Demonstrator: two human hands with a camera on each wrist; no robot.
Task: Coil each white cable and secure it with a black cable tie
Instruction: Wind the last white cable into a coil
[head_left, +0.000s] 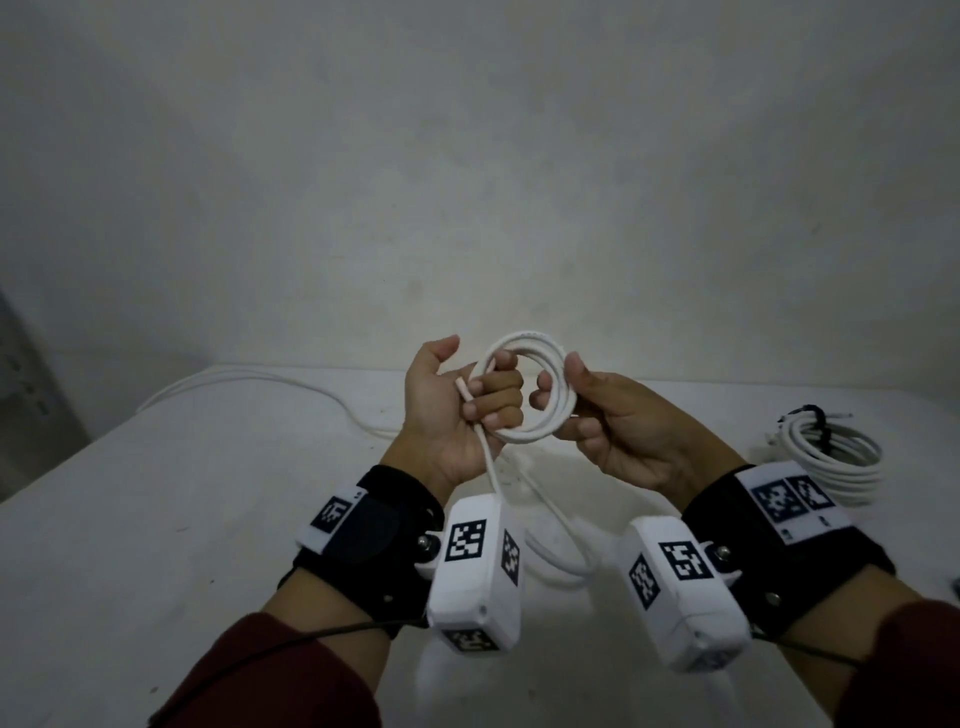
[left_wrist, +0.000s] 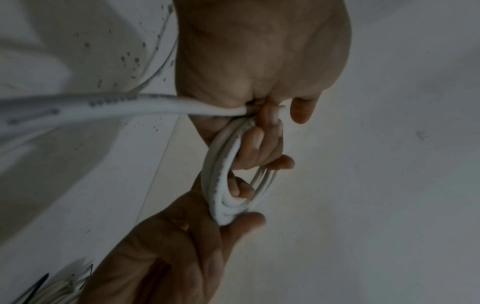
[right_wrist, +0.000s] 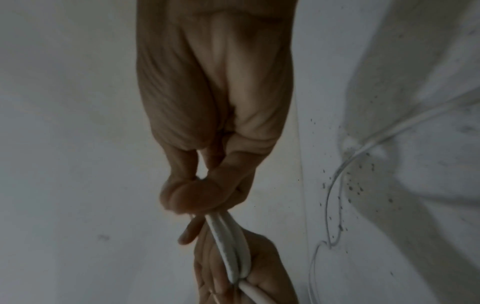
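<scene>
Above the table I hold a coil of white cable (head_left: 525, 343) between both hands. My left hand (head_left: 480, 405) grips its left side, fingers curled through the loops, and the cable's short end (head_left: 462, 389) sticks out by the palm. My right hand (head_left: 582, 387) pinches the coil's right side between thumb and fingers. The uncoiled tail (head_left: 491, 467) hangs from the left hand down to the table. In the left wrist view the coil (left_wrist: 221, 185) is edge-on between the left hand (left_wrist: 262, 131) and right hand (left_wrist: 187, 242). The right wrist view shows the right hand (right_wrist: 192, 195) pinching the coil (right_wrist: 228, 246).
A finished white coil (head_left: 836, 467) bound with a black cable tie (head_left: 816, 418) lies on the white table (head_left: 182, 493) at the right. The tail's slack (head_left: 563, 564) loops on the table under my wrists. More white cable (head_left: 249, 378) curves along the table's back left. A bare wall stands behind.
</scene>
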